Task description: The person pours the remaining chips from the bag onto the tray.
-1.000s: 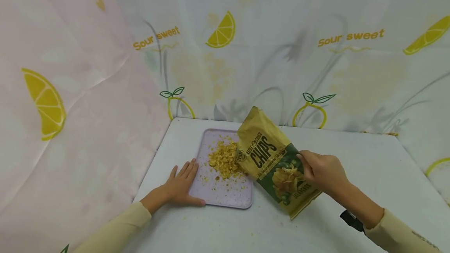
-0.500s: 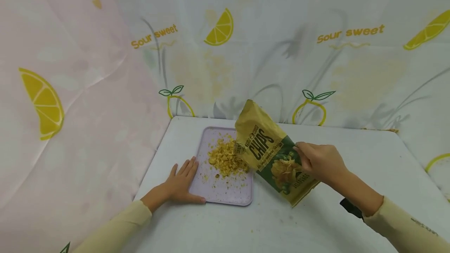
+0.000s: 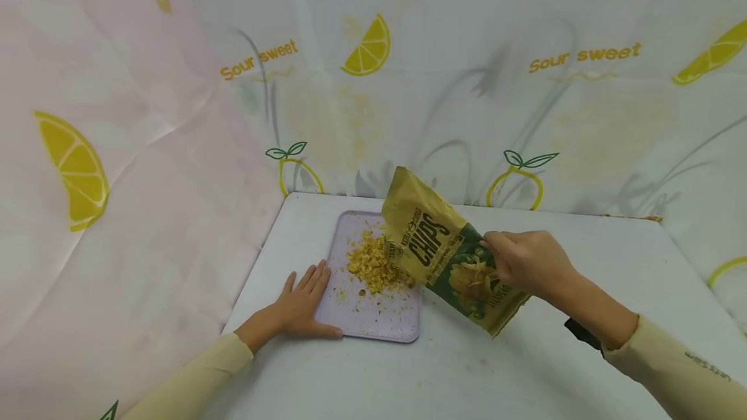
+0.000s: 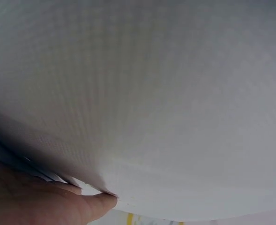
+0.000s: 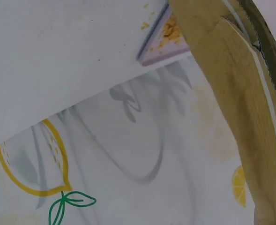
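My right hand point(image 3: 530, 263) grips a yellow and green chip bag point(image 3: 434, 238) by its side, lettered CHIPS. The bag is tilted, its lower left side over the right part of a pale purple tray point(image 3: 373, 326). A heap of crushed chips point(image 3: 373, 263) lies on the tray, partly covered by the bag. Fingers spread, my left hand point(image 3: 300, 306) rests at the tray's left edge, thumb along the near corner. In the left wrist view, part of that hand point(image 4: 48, 201) shows against white. The right wrist view shows the bag's side point(image 5: 227, 89); the right hand is not visible there.
The tray stands on a white table point(image 3: 589, 277), with a few crumbs on the table near it. Behind and to the left hang cloths printed with lemons point(image 3: 369, 47), close to the table's back edge.
The chip bag and my right hand have shifted a little left and up in the head view, covering slightly more of the tray. My left hand stays on the tray's edge.
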`<state>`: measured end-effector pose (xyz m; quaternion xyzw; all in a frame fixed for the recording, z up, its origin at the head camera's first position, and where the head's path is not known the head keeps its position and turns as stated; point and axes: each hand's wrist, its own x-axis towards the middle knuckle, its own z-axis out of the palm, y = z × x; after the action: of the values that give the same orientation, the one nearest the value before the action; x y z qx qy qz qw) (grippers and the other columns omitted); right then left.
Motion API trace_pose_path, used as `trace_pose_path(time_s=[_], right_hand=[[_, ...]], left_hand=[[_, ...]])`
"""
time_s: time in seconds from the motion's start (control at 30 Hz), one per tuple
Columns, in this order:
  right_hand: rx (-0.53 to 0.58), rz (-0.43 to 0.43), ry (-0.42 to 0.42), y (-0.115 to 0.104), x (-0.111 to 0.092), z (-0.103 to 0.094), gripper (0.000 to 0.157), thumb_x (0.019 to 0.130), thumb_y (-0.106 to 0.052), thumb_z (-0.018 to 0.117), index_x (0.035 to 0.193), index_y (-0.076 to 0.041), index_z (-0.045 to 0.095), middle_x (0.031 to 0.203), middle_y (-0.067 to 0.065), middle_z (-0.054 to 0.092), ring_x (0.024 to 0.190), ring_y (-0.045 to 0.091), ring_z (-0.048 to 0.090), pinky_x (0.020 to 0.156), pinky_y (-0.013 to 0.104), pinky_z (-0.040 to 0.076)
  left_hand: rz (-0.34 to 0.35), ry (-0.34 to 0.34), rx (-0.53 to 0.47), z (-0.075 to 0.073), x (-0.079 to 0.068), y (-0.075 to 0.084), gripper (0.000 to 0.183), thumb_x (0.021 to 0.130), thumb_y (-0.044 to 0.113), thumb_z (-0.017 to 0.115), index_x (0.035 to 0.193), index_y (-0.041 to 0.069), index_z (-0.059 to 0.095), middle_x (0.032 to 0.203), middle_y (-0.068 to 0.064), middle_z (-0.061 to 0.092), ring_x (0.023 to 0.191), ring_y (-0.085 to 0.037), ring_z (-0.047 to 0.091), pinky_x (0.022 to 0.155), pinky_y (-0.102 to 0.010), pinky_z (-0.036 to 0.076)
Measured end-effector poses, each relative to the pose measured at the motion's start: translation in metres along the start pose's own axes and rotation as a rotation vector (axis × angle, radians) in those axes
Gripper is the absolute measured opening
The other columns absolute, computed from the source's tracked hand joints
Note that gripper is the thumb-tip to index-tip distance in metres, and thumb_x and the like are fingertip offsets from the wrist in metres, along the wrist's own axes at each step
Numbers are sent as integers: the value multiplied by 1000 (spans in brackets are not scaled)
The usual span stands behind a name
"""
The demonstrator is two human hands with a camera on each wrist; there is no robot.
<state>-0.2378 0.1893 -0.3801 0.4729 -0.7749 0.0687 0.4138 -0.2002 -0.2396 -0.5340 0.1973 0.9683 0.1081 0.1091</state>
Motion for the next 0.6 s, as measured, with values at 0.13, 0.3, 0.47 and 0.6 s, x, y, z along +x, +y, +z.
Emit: trace_pose_path(time_s=[0.13, 0.3, 0.47, 0.6], right_hand=[[-6, 6, 0, 1, -1, 1, 44, 108, -27, 32, 70, -11, 48, 51, -12, 22, 46, -1, 8, 40, 15, 10], [22, 125, 87, 3, -6, 0, 44, 107, -27, 37, 72, -7, 54, 48, -8, 27, 44, 0, 12, 39, 17, 13], [8, 131, 54, 1, -13, 6, 44, 107, -27, 37, 70, -8, 52, 47, -8, 26, 42, 1, 11, 41, 17, 11], [-29, 126, 43, 1, -18, 7, 48, 108, -29, 34, 67, -10, 50, 48, -10, 22, 44, -1, 7, 40, 16, 9]], left_hand=[[2, -2, -8, -1, 0, 2, 136, 67, 88, 60, 158, 0, 10, 166, -19, 1, 153, -40, 7, 114, -70, 3], [3, -19, 11, -3, 0, 4, 134, 69, 87, 59, 158, 1, 8, 166, -19, -1, 153, -40, 6, 115, -70, 4], [-7, -17, 34, -6, 0, 5, 133, 69, 86, 60, 158, 0, 9, 166, -19, 0, 153, -39, 8, 114, -71, 7], [-5, -26, 20, -8, 0, 7, 134, 69, 86, 60, 158, 0, 9, 166, -19, 0, 153, -40, 7, 114, -71, 7]])
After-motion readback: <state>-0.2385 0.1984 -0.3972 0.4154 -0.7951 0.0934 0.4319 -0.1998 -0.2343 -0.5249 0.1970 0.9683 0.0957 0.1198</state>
